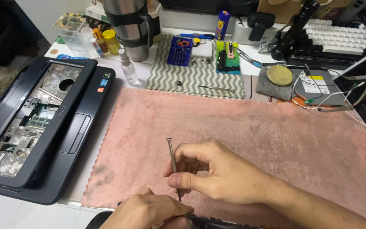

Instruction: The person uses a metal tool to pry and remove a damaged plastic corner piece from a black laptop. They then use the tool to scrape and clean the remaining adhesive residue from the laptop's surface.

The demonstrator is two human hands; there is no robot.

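Hands, two: right hand (217, 178) pinches one thin screwdriver (173, 163); left hand (149, 210) is closed on one dark part (210, 221).

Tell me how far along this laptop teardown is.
Done: the laptop at left lies with its keyboard out, board exposed. In hand: the right hand pinches a thin screwdriver upright, tip down at a dark part under the left hand, mostly out of frame. Left: cannot tell; the pink mat holds nothing else.
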